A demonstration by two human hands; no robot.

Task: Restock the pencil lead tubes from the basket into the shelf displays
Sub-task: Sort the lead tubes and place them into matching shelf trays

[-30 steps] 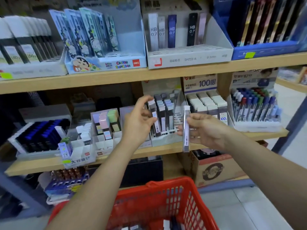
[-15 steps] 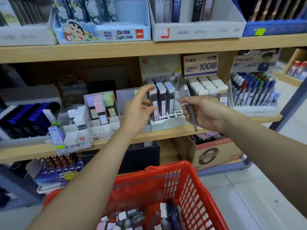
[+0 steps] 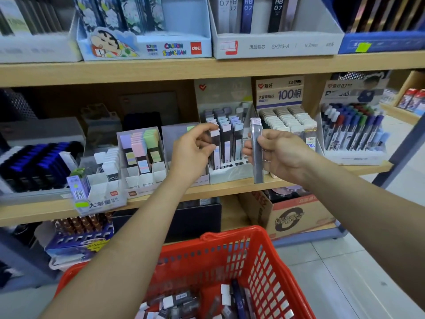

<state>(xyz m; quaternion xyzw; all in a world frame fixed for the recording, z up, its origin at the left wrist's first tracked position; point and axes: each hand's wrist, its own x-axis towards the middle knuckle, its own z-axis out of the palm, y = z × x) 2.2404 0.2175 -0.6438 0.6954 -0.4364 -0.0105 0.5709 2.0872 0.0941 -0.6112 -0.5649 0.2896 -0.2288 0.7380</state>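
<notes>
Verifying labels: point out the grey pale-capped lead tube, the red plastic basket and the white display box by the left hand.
Grey pale-capped lead tube (image 3: 258,174): head view, lower body.
Red plastic basket (image 3: 230,234): head view, far rim.
White display box (image 3: 230,176): head view, front wall.

The near basket (image 3: 264,256) is red with a slotted grid. The lead tube (image 3: 258,169) is dark grey, capped pale pink. Left of it, sticky notes (image 3: 140,143) run pastel purple, pink, green. The shelf (image 3: 161,70) is tan wood.

We hold one thin grey lead tube with a pink cap (image 3: 255,128) upright by the white card display (image 3: 232,174), and more lie in the red plastic basket (image 3: 232,233).
</notes>
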